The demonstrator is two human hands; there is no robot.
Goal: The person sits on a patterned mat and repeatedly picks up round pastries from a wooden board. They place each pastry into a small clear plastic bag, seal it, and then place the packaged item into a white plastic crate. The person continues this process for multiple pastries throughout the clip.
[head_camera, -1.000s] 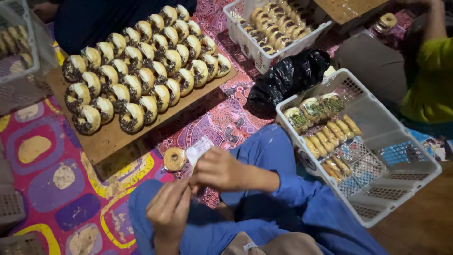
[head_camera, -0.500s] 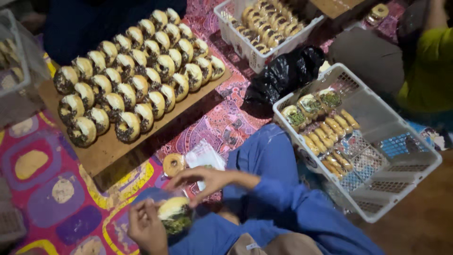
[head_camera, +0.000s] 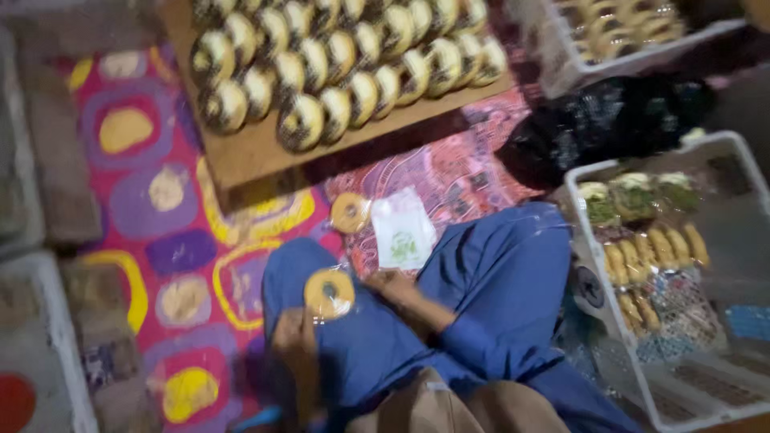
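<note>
A round doughnut point(head_camera: 329, 293) in a clear plastic wrapper lies over the person's lap, on the blue cloth of the left thigh. It is a ring with no long axis; its flat face and hole turn up toward the camera. It looks golden yellow, with a darker middle, and the wrapper shines around its edge. The left hand point(head_camera: 295, 341) sits just below it, blurred by motion, fingers reaching up to the wrapper's lower edge; I cannot tell whether it grips the wrapper or only touches it. The right hand point(head_camera: 391, 283) lies just beside the doughnut on its right, fingers loosely curled and holding nothing that shows. Ahead of the knees, on the patterned mat point(head_camera: 192, 240), lie a roll of tape point(head_camera: 350, 212) and a small stack of empty clear bags point(head_camera: 403, 231), side by side. Beyond them a wooden board point(head_camera: 257, 152) carries rows of doughnuts. A white crate point(head_camera: 682, 393) with packed pastries stands at the right.
</note>
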